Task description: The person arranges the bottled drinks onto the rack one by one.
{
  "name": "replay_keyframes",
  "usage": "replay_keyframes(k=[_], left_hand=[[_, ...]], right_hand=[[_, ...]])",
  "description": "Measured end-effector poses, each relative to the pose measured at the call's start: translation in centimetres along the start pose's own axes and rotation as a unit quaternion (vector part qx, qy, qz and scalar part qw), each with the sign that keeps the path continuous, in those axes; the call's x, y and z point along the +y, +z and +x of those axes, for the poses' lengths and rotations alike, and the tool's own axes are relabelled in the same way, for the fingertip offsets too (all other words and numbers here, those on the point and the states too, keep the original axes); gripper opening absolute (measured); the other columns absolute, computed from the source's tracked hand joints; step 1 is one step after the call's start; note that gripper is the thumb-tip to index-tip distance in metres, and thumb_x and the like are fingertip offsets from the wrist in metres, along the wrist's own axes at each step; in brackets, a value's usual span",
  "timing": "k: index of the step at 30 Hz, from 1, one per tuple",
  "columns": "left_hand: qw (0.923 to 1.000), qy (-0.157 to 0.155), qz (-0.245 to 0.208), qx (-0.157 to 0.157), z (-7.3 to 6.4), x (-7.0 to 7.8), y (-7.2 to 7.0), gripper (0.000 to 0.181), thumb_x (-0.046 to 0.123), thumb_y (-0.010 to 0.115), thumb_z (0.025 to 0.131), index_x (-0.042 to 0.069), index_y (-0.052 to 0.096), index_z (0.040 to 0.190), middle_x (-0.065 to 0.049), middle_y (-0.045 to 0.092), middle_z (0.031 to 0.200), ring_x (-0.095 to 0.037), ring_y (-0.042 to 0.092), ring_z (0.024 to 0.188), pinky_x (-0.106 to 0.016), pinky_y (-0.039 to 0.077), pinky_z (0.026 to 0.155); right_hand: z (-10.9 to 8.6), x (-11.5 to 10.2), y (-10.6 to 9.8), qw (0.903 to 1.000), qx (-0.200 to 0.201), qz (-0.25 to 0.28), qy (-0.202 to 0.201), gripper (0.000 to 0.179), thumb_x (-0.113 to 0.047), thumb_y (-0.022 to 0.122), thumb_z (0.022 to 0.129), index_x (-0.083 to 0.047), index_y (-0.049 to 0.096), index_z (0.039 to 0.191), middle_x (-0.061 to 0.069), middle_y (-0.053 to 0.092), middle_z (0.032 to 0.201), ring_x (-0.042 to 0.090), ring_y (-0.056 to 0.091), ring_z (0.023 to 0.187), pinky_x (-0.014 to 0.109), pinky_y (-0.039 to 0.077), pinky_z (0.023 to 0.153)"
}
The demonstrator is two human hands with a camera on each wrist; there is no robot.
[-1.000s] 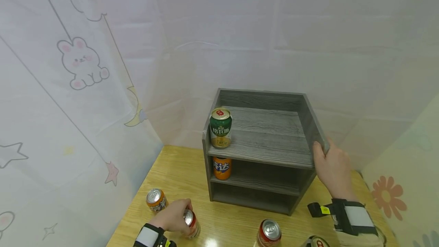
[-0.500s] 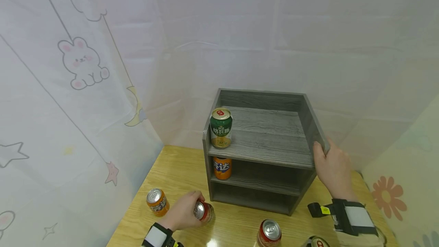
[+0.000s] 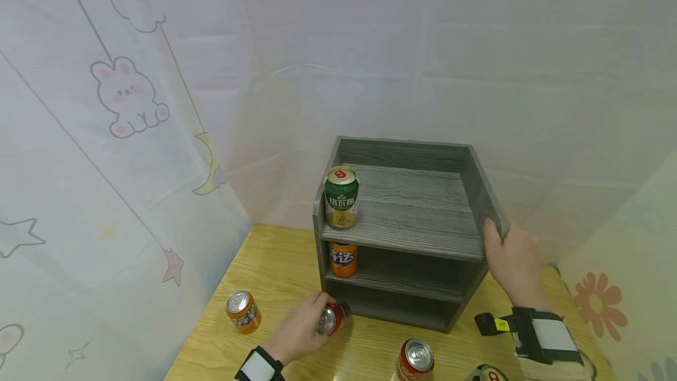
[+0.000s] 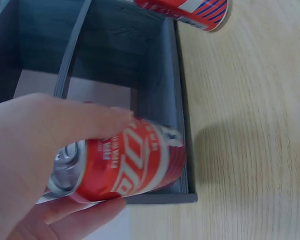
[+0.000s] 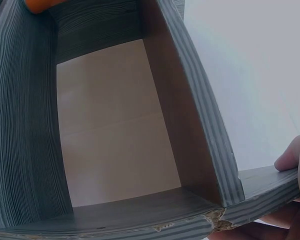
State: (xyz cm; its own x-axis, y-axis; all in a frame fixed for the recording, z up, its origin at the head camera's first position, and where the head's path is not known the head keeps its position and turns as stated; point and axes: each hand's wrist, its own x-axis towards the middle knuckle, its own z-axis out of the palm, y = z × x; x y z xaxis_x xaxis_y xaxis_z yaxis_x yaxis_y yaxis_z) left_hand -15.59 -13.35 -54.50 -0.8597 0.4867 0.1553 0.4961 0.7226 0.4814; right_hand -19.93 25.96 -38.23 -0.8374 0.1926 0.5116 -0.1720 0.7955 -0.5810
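Note:
A red soda can (image 4: pixel 135 160) is gripped in my left hand (image 3: pixel 300 329), thumb on one side and fingers on the other. In the head view the can tilts at the lower left front of the grey wooden shelf (image 3: pixel 407 251); the left wrist view shows its base over the bottom compartment's edge. My right hand (image 3: pixel 515 260) holds the shelf's right side panel by its top front edge. A green and gold can (image 3: pixel 341 199) stands at the left of the top tier. Below it, on the middle tier, is an orange can (image 3: pixel 343 260).
Another orange can (image 3: pixel 244 312) stands on the wooden table (image 3: pixel 275 263) at the left. A second red can (image 3: pixel 415 360) and a partly cut-off can (image 3: pixel 488 373) stand near the front. A printed cloth (image 3: pixel 402 46) hangs behind the shelf.
My left hand has carried the red can rightward across the table to the shelf's lower left front, and the can has tilted over. The right hand stays on the side panel.

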Motion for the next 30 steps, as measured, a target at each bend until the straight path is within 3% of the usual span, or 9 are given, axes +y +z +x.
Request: replay_keyframes(k=[5,12,21,30], left_hand=[[0.9984,0.029,0.046,0.014,0.7,0.6,0.7,0.066,0.013,0.091,0.076,0.01,0.055,0.131,-0.004,0.056,0.123,-0.017,0.058,0.11,-0.027,0.053,0.087],[0.9943,0.065,0.075,0.039,1.5,1.2,1.2,0.07,0.01,0.092,0.074,0.007,0.055,0.133,-0.005,0.056,0.124,-0.018,0.059,0.111,-0.027,0.054,0.089],[0.9878,0.069,0.131,0.047,2.6,1.4,2.4,0.069,0.01,0.09,0.077,0.008,0.055,0.136,-0.01,0.056,0.132,-0.025,0.055,0.123,-0.032,0.054,0.093],[0.98,0.065,0.173,0.073,3.2,1.3,3.6,0.064,0.012,0.09,0.078,0.01,0.058,0.133,-0.006,0.058,0.127,-0.023,0.055,0.119,-0.029,0.055,0.089]], right_hand=[[-0.1,0.0,-0.1,1.0,-0.001,0.0,0.001,0.032,-0.025,0.041,0.107,-0.007,0.044,0.081,0.004,0.036,0.054,0.021,0.034,0.041,0.031,0.026,0.038],[-0.1,0.1,-0.1,1.0,-0.007,-0.001,0.003,0.031,-0.026,0.042,0.107,-0.006,0.045,0.082,0.003,0.035,0.054,0.02,0.033,0.041,0.031,0.025,0.038],[-0.1,0.3,0.0,1.0,0.004,-0.003,-0.007,0.032,-0.024,0.043,0.107,-0.007,0.043,0.079,0.002,0.034,0.054,0.019,0.031,0.041,0.03,0.023,0.038],[-0.2,0.1,0.0,0.9999,-0.001,0.005,-0.014,0.031,-0.026,0.042,0.108,-0.006,0.046,0.085,0.002,0.033,0.052,0.018,0.03,0.039,0.03,0.024,0.037]])
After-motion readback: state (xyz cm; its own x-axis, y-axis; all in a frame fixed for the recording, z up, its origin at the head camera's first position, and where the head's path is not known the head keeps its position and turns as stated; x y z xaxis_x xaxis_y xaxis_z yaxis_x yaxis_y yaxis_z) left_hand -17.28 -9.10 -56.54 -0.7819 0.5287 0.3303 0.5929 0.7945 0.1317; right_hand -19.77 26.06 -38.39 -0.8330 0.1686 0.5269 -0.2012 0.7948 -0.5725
